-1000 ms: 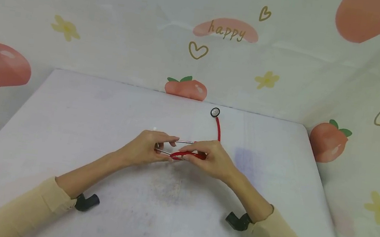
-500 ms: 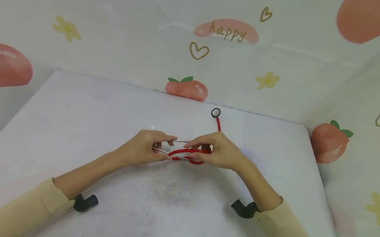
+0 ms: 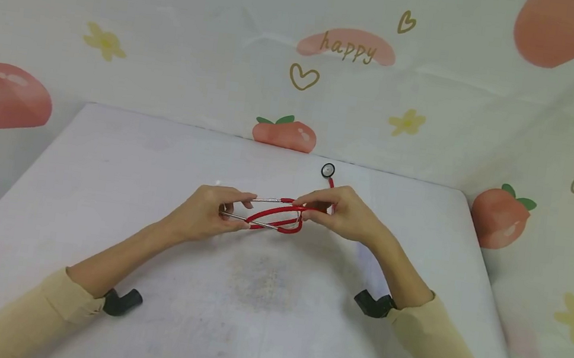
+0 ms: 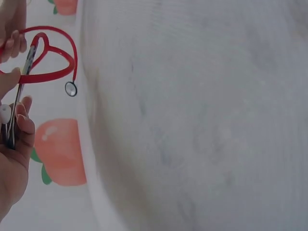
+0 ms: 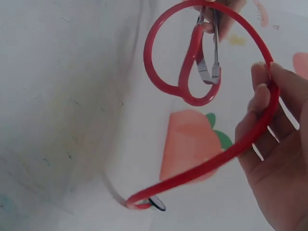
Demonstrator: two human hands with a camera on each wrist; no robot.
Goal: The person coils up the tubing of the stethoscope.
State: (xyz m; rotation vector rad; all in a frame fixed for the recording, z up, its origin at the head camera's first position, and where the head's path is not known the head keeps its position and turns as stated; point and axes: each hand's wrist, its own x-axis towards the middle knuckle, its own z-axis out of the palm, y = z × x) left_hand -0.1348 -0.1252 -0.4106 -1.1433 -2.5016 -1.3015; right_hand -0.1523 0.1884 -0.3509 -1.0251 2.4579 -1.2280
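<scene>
A stethoscope with red tubing (image 3: 274,209) and silver ear tubes (image 3: 266,200) is held above the table between both hands. My left hand (image 3: 208,211) grips the ear tubes near their ends; a white ear tip (image 4: 5,114) shows between its fingers in the left wrist view. With thumb and fingertips, my right hand (image 3: 349,213) pinches the tubing, which forms a loop (image 5: 149,53) in the right wrist view. Beyond that hand the tubing runs to the round, black-rimmed chest piece (image 3: 328,171) near the table's far edge. Whether the chest piece touches the table, I cannot tell.
The white table (image 3: 183,321) has faint stains and ends at a back curtain (image 3: 201,43) printed with fruit and flowers. Black elbow-shaped pieces (image 3: 123,302) stick out at both sleeve cuffs.
My right hand has shifted right and away from me along the red tubing, opening the loop wider. My left hand has moved slightly left and farther from me with the ear tubes.
</scene>
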